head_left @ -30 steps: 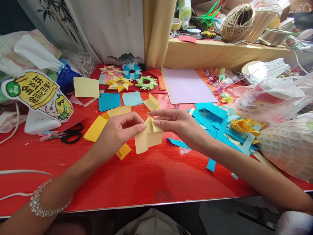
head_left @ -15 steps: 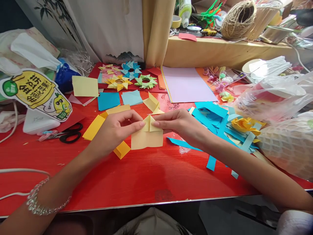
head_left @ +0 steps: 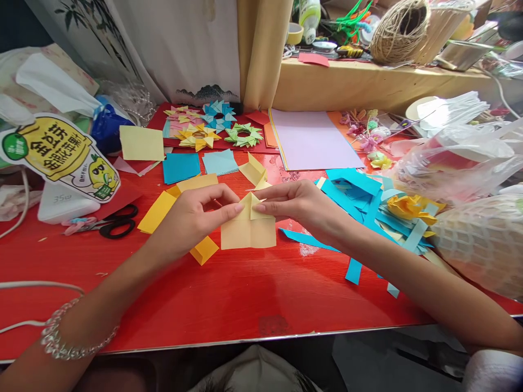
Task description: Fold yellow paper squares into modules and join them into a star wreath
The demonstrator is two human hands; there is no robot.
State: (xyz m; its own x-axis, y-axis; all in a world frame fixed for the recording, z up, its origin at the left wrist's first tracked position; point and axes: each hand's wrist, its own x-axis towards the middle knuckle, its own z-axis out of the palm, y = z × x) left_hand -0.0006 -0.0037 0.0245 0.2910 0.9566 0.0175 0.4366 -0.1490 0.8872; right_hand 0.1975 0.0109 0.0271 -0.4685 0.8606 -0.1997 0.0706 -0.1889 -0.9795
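A pale yellow sheet of origami paper [head_left: 248, 234] is held up between my two hands, its top corners folded in to a point and its lower part flat with a crease down the middle. My left hand [head_left: 204, 212] pinches the left fold between thumb and fingers. On the other side, my right hand [head_left: 296, 206] pinches the right fold, thumb in front. Just behind lies a folded pale yellow piece [head_left: 253, 170]. Close to my left hand are orange-yellow papers [head_left: 157, 211] and a small folded orange piece [head_left: 205, 250].
Blue paper strips [head_left: 355, 201] lie in a heap on the right, beside a netted bag [head_left: 478, 245]. Black-handled scissors [head_left: 117, 227] rest at left. Toward the back are blue squares [head_left: 182, 167], folded paper rings [head_left: 244, 136] and a lilac sheet stack [head_left: 312, 141].
The held sheet has shifted slightly to the right and its lower part looks flatter. Both hands keep their pinch, almost in the same place.
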